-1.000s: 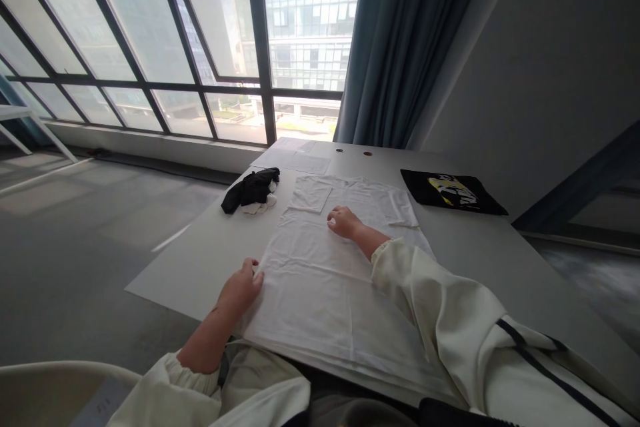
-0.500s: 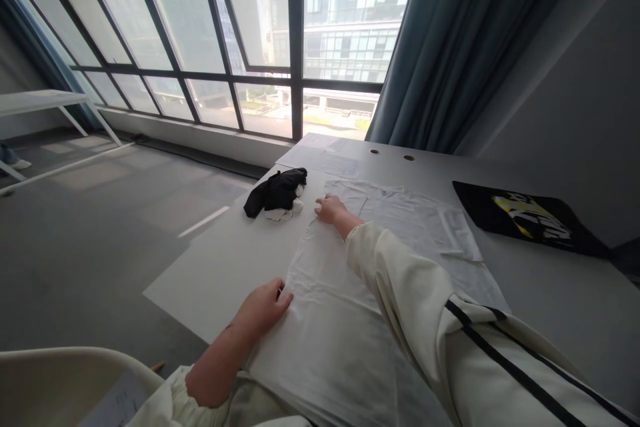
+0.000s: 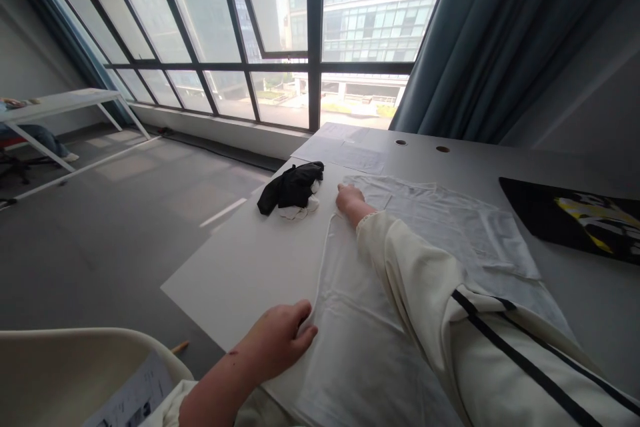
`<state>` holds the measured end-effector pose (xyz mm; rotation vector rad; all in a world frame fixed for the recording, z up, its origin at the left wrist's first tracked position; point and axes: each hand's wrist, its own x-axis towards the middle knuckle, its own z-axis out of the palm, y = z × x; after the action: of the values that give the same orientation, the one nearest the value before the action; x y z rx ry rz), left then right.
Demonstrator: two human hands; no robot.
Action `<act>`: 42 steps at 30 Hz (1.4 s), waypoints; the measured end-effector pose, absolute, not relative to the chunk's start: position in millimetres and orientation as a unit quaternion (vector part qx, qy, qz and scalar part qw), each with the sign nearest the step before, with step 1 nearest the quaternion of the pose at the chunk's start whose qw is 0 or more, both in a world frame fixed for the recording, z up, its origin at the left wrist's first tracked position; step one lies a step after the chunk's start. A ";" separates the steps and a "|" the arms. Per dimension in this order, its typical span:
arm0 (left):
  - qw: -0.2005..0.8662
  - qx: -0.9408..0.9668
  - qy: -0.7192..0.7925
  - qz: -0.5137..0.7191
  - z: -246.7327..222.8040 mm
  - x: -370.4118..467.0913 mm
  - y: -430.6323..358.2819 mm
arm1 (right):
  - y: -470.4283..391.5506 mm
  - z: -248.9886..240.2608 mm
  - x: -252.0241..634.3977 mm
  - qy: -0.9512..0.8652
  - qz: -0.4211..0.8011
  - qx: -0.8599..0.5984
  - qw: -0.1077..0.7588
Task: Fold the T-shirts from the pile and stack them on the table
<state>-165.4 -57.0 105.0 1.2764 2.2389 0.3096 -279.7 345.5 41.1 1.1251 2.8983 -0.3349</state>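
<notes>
A thin white T-shirt (image 3: 370, 307) lies spread over the white table, lightly wrinkled. Its left side edge runs between my two hands. Near the bottom of that edge, my left hand (image 3: 283, 340) is closed, thumb and forefinger pinching the cloth. My right hand (image 3: 351, 200) reaches across the shirt to the far end of the edge, its fingers closed on the fabric by the sleeve. The fingertips of this hand are partly hidden. Just left of it lies a crumpled black cloth (image 3: 295, 185) with some white fabric (image 3: 300, 211) under it.
White paper sheets (image 3: 350, 150) lie at the table's (image 3: 240, 280) far end. A black mat (image 3: 540, 217) with a yellow and white print is at the right. A cream chair (image 3: 60, 360) holding a printed sheet stands lower left. Someone's legs show under another table (image 3: 75, 101).
My left hand has shifted right and nearer, and the shirt's side edge has moved a little inward, showing more tabletop. My right hand has closed further. The view has turned slightly left.
</notes>
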 end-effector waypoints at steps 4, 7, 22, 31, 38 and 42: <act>0.270 0.485 0.828 0.085 109.8 -165.5 -60.7 | 364.9 43.1 -285.5 0.937 -0.116 0.330 -0.003; 0.274 0.494 0.821 0.080 111.9 -162.9 -63.1 | 379.3 46.1 -280.7 0.938 -0.116 0.327 -0.025; 0.259 0.563 0.785 0.016 138.1 -123.8 -44.1 | 423.3 66.3 -177.7 0.894 -0.122 0.409 -0.137; 0.318 0.554 0.767 -0.059 127.3 -100.2 -36.6 | 410.2 29.2 -142.8 0.901 -0.110 0.407 -0.103; 0.202 0.590 0.782 0.015 91.8 -104.1 -13.9 | 392.8 25.8 -146.8 0.906 -0.076 0.394 -0.136; 0.083 0.630 0.768 0.080 53.1 -115.7 -3.6 | 381.1 25.1 -161.3 0.933 -0.079 0.337 -0.100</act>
<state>-115.7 -3.6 53.1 1.8799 2.2942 0.2386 -161.3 381.1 25.1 1.1312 3.1328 -0.2657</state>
